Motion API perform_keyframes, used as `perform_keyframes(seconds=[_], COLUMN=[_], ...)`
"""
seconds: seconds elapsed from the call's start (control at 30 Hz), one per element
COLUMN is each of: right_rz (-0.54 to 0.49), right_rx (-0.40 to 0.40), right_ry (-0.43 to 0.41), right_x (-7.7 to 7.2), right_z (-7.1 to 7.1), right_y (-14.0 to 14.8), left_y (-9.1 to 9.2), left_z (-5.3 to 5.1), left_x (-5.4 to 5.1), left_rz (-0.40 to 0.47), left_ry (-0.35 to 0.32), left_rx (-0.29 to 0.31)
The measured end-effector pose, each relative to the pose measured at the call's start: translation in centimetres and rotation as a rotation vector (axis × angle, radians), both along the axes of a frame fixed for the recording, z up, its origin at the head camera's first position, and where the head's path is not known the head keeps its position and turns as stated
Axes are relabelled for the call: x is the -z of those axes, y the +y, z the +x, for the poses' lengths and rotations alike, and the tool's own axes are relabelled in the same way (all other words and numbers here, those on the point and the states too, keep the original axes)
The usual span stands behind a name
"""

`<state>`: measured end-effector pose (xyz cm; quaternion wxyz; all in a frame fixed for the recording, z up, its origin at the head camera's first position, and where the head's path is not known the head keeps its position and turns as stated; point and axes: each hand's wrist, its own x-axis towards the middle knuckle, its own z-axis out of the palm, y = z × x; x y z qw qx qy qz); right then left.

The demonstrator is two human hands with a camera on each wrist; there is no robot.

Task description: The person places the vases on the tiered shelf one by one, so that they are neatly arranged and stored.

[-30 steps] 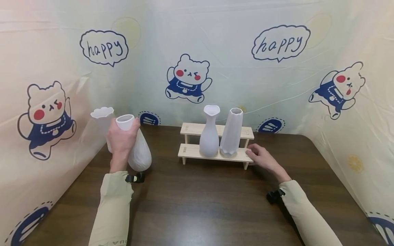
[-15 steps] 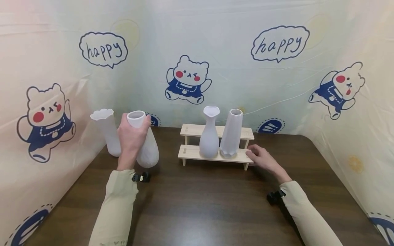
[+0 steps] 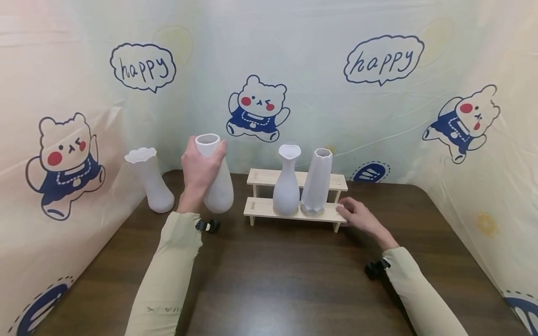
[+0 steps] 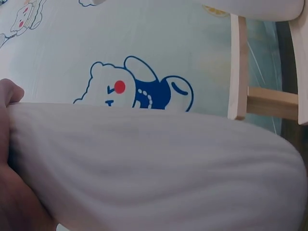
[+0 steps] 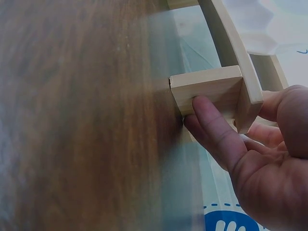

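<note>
My left hand [image 3: 199, 169] grips a white vase [image 3: 220, 192] round its neck, the round mouth showing above the fingers. Wavy ridges run along this vase's body [image 4: 159, 163] in the left wrist view, and the vase appears lifted off the table. At the right end of a two-tier wooden display stand [image 3: 261, 205], my right hand [image 3: 359, 216] holds the lower shelf. In the right wrist view its thumb lies over the shelf and its fingers touch the leg [image 5: 211, 89]. On that shelf stand a narrow-necked vase [image 3: 286, 193] and a faceted vase [image 3: 316, 184], both white.
A white vase with a scalloped rim [image 3: 156, 184] stands on the dark wooden table [image 3: 269, 270] at the left. Behind, the upper shelf [image 3: 265, 177] of the stand rises. A printed curtain [image 3: 315, 107] encloses the back and both sides.
The left hand has carried its vase to the right and upward, toward the stand, uncovering the scalloped vase at the left. My right hand and the stand have stayed in place.
</note>
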<state>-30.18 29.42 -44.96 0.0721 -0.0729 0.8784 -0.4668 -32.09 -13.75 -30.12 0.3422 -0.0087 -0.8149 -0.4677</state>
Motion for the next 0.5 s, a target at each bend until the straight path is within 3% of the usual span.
perform_keyframes(seconds=[0.5], right_rz=[-0.024], right_rx=[-0.017], right_ry=[-0.02], right_x=[-0.6], right_z=[0.4], right_y=[-0.2], left_y=[4.2], left_z=[-2.5], left_x=[-2.8], left_rz=[-0.063], left_ry=[-0.086], left_rx=[0.157])
